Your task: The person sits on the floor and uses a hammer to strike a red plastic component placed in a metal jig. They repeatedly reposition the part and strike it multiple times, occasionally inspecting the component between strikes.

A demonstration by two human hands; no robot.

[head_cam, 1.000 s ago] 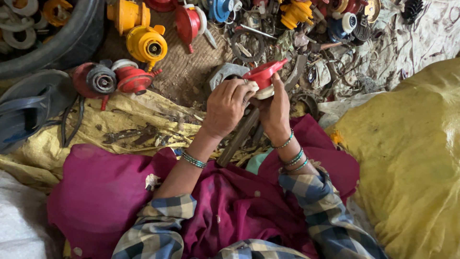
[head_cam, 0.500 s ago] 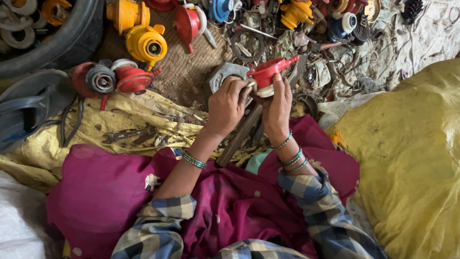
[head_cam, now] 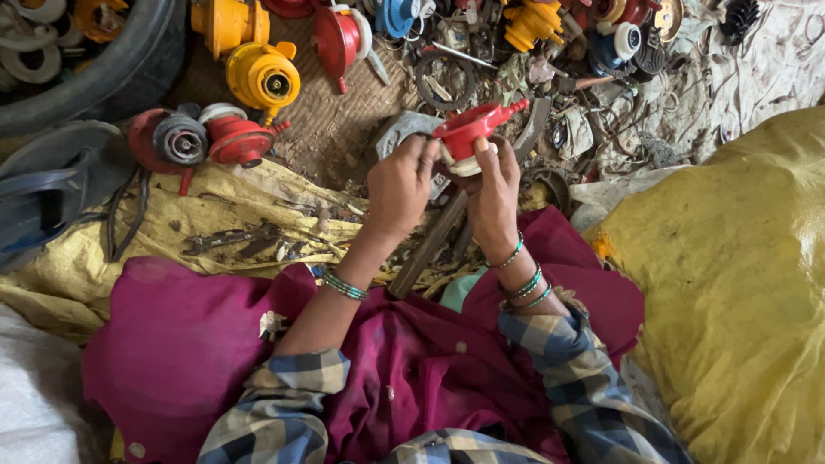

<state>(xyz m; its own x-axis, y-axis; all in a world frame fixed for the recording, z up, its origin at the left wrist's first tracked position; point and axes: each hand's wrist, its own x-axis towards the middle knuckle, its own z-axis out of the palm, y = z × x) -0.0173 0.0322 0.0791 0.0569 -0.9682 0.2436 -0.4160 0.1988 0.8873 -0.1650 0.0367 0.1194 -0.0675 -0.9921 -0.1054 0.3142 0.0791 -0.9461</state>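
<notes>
Woven matting (head_cam: pixel 335 129) on the floor is being used as the work surface, and above it a red plastic cap with a pale ring under it (head_cam: pixel 467 137) is being held up between both hands. It is being gripped by the left hand (head_cam: pixel 397 185), whose fingers are curled against its near side, and by the right hand (head_cam: pixel 491 193), whose thumb is being pressed onto the pale ring; both hands are clenched on the piece. Compared with a second ago, the cap is being held slightly higher and turned so that its spout is pointing up to the right, which suggests that it is being twisted or worked loose. Just beneath the hands a long grey metal bar (head_cam: pixel 430 245) is lying across the lap, over yellow sacking (head_cam: pixel 215 215). Farther out, a red and grey round part (head_cam: pixel 202 137), a yellow one (head_cam: pixel 262 77) and an orange one (head_cam: pixel 531 21) are lying among rusty scrap. A large yellow sack (head_cam: pixel 739 283) is filling the right side, and a black tyre (head_cam: pixel 94 69) the upper left. No labels or signs are being shown.
</notes>
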